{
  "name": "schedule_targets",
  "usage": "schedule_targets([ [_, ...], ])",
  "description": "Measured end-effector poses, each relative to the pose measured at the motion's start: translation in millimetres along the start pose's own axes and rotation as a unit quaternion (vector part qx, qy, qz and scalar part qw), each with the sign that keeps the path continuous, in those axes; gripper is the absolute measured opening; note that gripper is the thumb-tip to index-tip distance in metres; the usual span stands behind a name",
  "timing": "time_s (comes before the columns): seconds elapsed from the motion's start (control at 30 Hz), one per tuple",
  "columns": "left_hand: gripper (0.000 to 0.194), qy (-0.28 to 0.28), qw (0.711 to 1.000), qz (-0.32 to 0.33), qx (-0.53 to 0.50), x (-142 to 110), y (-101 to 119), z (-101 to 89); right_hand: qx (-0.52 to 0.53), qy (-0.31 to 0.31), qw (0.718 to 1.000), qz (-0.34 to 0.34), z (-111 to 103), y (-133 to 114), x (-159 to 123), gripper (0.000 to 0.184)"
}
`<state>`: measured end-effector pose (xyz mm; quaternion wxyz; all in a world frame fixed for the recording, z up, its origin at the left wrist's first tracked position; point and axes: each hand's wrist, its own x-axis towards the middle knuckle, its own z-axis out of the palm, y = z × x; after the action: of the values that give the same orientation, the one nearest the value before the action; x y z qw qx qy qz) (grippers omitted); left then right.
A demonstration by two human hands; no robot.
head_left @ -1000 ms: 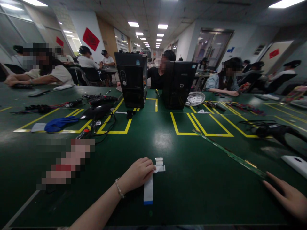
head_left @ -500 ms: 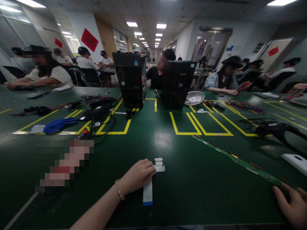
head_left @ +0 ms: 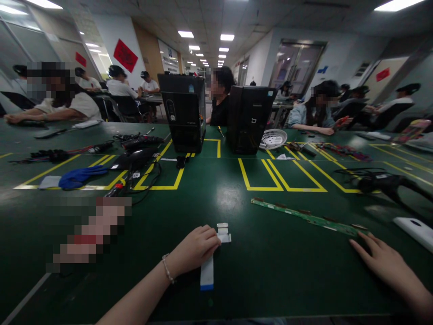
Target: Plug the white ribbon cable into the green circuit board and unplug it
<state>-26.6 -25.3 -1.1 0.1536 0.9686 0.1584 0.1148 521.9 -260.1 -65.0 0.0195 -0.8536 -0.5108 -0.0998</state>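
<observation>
Now, in the head view, the green strip (head_left: 314,219) is sitting nearer the white ribbon (head_left: 207,273) than half a second ago. The right hand (head_left: 384,257) is touching its end; whether those fingers are gripping, I cannot tell. The left hand (head_left: 196,244) is pinching the ribbon.

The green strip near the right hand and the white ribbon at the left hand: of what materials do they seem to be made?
Green strip: probably stiff circuit-board laminate, slightly glossy; its straight, narrow shape and brownish tabs along one edge suggest this.
White ribbon: likely thin plastic film, rather matte; it looks flat, with a blue end band, though coated paper cannot be excluded.
</observation>
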Motion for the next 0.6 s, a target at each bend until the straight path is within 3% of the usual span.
schedule_targets([
  [0.07,0.015,0.0,1.0,0.0,0.0,0,1,0.7,0.017,-0.059,0.998,0.031,-14,-31,16,0.081],
  [0.13,0.016,-0.003,1.0,0.001,-0.002,0,3,0.6,0.026,-0.079,0.996,0.011,-26,-64,32,0.074],
  [0.33,0.015,-0.005,1.0,0.002,-0.007,1,5,-2.3,0.024,-0.069,0.991,-0.111,-48,-167,56,0.065],
  [0.6,0.011,0.001,1.0,0.008,-0.001,0,4,-3.0,0.014,-0.036,0.975,-0.22,-59,-276,48,0.068],
])
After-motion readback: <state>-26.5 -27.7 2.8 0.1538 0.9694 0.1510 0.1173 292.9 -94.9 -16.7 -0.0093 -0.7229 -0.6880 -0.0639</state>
